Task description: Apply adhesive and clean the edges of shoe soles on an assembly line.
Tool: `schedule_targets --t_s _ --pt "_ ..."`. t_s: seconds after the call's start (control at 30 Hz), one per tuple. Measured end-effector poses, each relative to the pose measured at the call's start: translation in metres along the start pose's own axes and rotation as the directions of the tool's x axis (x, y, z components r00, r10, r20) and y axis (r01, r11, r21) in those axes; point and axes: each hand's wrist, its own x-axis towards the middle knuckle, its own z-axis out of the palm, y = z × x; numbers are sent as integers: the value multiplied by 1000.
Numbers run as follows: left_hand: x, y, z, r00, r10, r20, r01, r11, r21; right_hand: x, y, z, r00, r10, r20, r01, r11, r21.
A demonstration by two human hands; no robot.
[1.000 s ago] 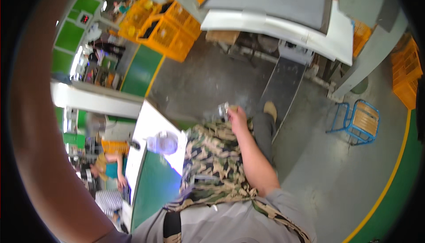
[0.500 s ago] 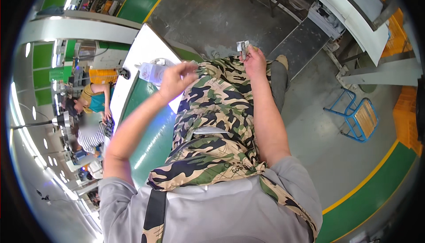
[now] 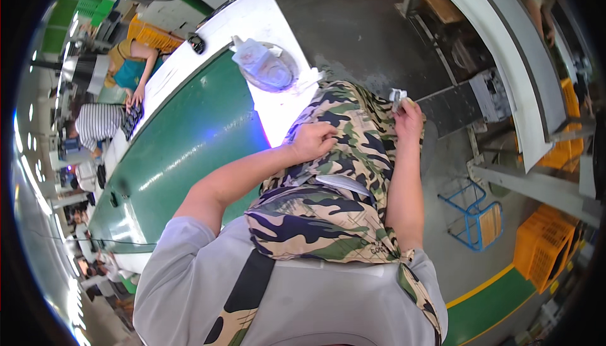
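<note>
Head view. Small object [image 3: 397, 96], whitish at its upper end, greyer and faintly shiny lower down, with an uneven, blocky outline; finer detail is too small to resolve. It is held out beyond the far right part of the camouflage apron [image 3: 341, 116], above the grey floor [image 3: 347, 24]. Its long axis appears to run roughly away from the wearer, the whitish end pointing outward, the greyer end toward the fingers; its exact tilt cannot be read.

Right hand [image 3: 409, 120]: thumb and fingertips clamped on the object's near end. Left hand [image 3: 314, 141]: fingers curled inward in front of the apron, well apart from the object; whether they grip anything or touch the cloth cannot be told.

Left of the apron, a table [image 3: 183, 128] with a green top and white border; on the border, a translucent plastic bag [image 3: 262, 62] resting on a round dish [image 3: 291, 68].
</note>
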Motion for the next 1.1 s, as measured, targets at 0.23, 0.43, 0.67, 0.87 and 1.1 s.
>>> schedule_targets --t_s 0.23,0.43,0.67,0.87,1.1 --pt "3 -16 -2 996 63 -70 -71 991 -114 -5 -14 4 995 -33 90 48 986 -161" --pt "5 -21 -6 995 15 -94 -30 987 -159 0 -24 1 971 79 224 -56 993 -107" --pt "6 -22 -9 996 1 -85 -15 987 -161 10 -10 8 959 154 238 -130 985 -114" --pt "8 -23 -4 997 6 -77 -20 985 -172 7 -15 10 965 158 209 -145 987 -75" --pt "12 -18 -2 998 -35 -57 22 977 -212 10 -18 1 961 138 238 -123 989 -78"
